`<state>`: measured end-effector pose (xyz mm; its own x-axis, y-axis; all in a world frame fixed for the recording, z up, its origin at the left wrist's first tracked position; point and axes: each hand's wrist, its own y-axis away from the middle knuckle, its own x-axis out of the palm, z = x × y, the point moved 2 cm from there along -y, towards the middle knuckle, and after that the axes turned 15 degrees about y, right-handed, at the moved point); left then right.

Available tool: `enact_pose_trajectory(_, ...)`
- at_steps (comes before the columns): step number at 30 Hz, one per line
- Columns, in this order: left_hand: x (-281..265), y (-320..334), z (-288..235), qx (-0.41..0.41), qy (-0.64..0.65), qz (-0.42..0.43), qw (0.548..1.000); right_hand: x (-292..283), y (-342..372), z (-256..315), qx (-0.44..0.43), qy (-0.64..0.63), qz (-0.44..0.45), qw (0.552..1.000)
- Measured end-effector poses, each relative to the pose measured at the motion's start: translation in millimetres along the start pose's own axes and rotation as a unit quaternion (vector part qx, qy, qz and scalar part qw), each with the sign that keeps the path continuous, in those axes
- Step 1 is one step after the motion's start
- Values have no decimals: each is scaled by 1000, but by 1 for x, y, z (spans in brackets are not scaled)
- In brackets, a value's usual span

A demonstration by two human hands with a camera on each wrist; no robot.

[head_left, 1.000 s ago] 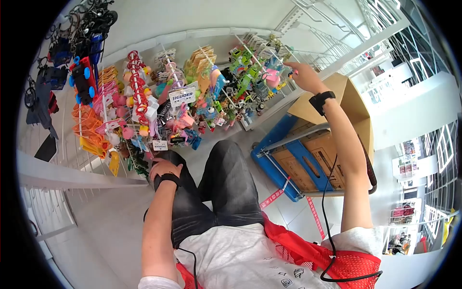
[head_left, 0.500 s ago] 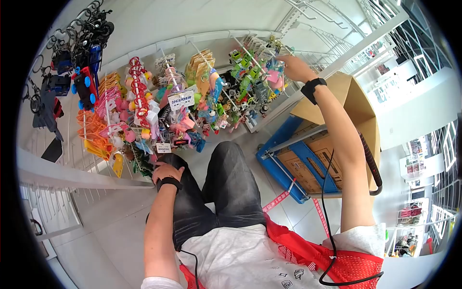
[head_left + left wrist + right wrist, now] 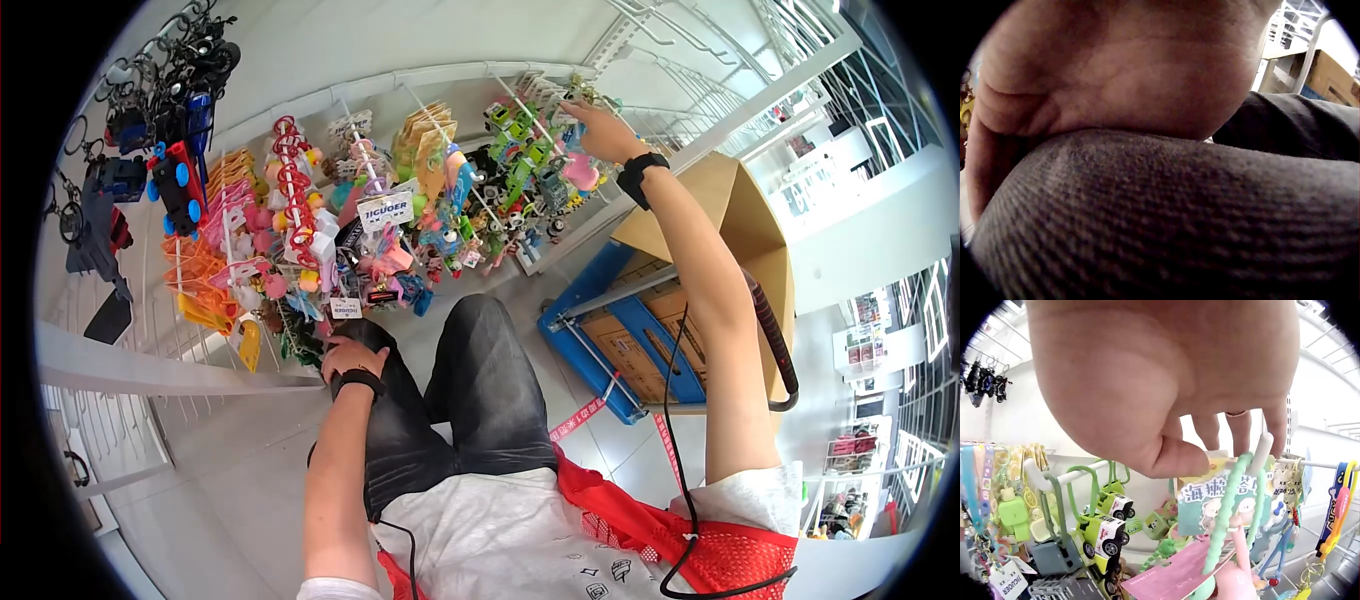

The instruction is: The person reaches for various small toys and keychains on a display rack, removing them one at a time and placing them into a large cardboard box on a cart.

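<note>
In the head view my right hand [image 3: 605, 135] is at the outer end of a rack hook, among carded keychains. The right wrist view shows its thumb at the top edge of a teal card [image 3: 1200, 509], with fairly straight fingers reaching down beyond it; fingertips partly hidden. Below the hook's white tip [image 3: 1264, 453] hang a mint-green twisted loop [image 3: 1222, 519] and a pink card [image 3: 1172, 575]. Green toy cars [image 3: 1102, 537] hang on the neighbouring hook. My left hand [image 3: 355, 357] rests on the dark-trousered knee [image 3: 1147, 206], holding nothing.
More keychains [image 3: 290, 200] fill hooks to the left, with toy vehicles [image 3: 178, 190] farther left. A blue trolley [image 3: 575, 290] with an open cardboard box [image 3: 765, 240] stands at the right. A black cable [image 3: 668, 420] hangs beside the right arm.
My right hand has moved left and slightly up along the hooks. The left hand stays on the knee, and the head view has shifted slightly.
</note>
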<state>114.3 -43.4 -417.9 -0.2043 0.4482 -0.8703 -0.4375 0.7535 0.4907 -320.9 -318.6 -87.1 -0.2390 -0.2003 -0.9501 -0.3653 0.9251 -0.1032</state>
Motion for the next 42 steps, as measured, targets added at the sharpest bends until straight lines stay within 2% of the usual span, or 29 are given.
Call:
enact_pose_trajectory(2, 3, -3, 0, 0, -2, 4, 1000, -4, 3, 7, 11, -30, 32, 999)
enact_pose_trajectory(8, 8, -7, 0, -2, -4, 2, 1000, -8, 9, -1, -18, -27, -60, 998)
enact_pose_trajectory(10, 8, -7, -1, -2, -6, 5, 1000, -28, 11, 4, 95, 23, 79, 992)
enact_pose_trajectory(14, 3, -3, -6, -8, -8, 1, 1000, -17, 7, -3, 112, 26, 64, 991)
enact_pose_trajectory(16, 0, -1, -7, -15, -37, 2, 999, -8, 5, 0, 43, 60, -60, 995)
enact_pose_trajectory(19, -1, -1, -5, -14, -24, 8, 1000, 5, 0, 4, 0, 73, -71, 995)
enact_pose_trajectory(22, -2, 0, -1, -9, -29, 2, 1000, 9, -3, 3, 6, 15, -50, 999)
enact_pose_trajectory(26, -10, 7, 0, 6, -11, 0, 1000, 2, -1, -3, -9, 48, -74, 996)
enact_pose_trajectory(28, -11, 6, 0, 0, -25, -4, 1000, -1, 4, -2, 44, 46, -69, 996)
enact_pose_trajectory(32, -13, 7, -5, -4, -40, 1, 999, -7, 5, -1, 80, 44, -59, 994)
enact_pose_trajectory(34, -11, 6, -6, -7, -32, 3, 999, -15, 5, 0, 129, 52, 20, 990)
enact_pose_trajectory(35, -11, 6, -7, -6, -32, 2, 999, -19, 5, 3, 130, 52, 20, 990)
enact_pose_trajectory(38, -9, 5, -8, -13, -29, 3, 999, -21, 3, 11, 114, 100, -27, 988)
enact_pose_trajectory(40, -7, 3, -7, -12, -31, 2, 999, -11, -4, 13, 6, 65, -124, 990)
enact_pose_trajectory(41, -5, 3, -7, -12, -33, 1, 999, -6, -9, 11, 7, 64, -123, 990)
enact_pose_trajectory(42, -7, 4, -6, -13, -28, 3, 1000, -3, -15, 11, 8, 57, -87, 995)
